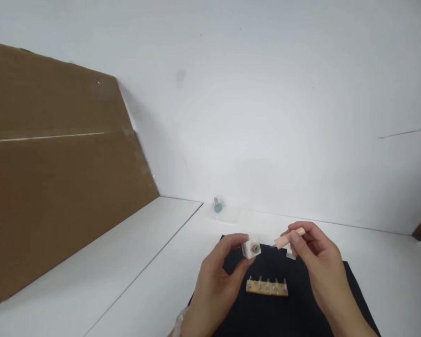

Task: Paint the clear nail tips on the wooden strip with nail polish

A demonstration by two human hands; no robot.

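Observation:
My left hand (219,276) pinches a small, square nail polish bottle (250,248) between thumb and fingers. The bottle is pale and tilted, its round neck uncapped and facing me. In my right hand (314,255) is a peach-coloured cap with a brush (284,240), held like a pen. Its dark bristle end points left, towards the bottle neck but apart from it. A small white block (290,253) shows just under my right fingers; whether they touch it I cannot tell. Below and between my hands, several clear nail tips (267,284) stand in a row on a yellowish strip (263,291).
A black mat (280,313) lies under the strip on the white table (154,285). Towards the wall stands a teal bottle with a grey cap (218,206), on a clear sheet (228,215). A tall brown cardboard panel (56,178) borders the left side.

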